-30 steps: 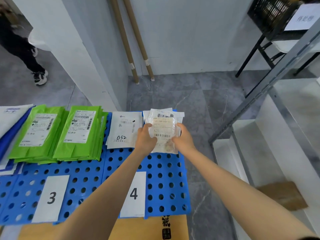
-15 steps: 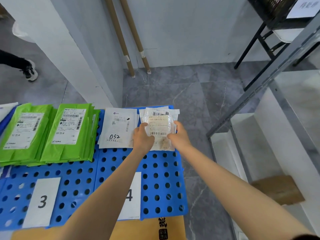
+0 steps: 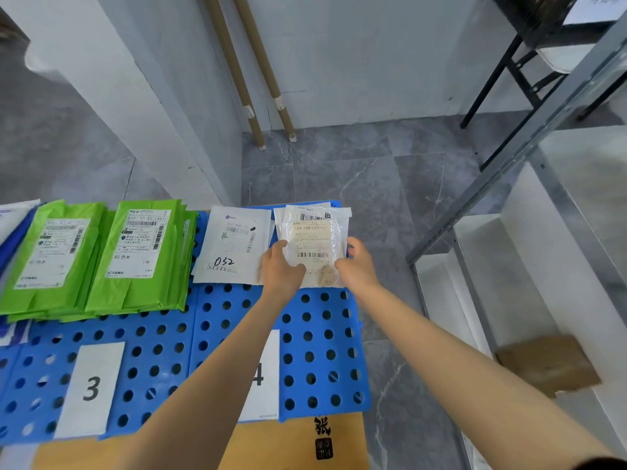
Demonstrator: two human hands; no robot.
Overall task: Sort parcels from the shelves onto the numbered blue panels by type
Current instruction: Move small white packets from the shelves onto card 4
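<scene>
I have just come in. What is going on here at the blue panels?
A person is sorting parcels. The left hand and the right hand grip a clear parcel by its two sides, over a small white pile at the far end of panel 4. A white parcel marked 032 lies just left of it. Green parcels are stacked on panel 3.
</scene>
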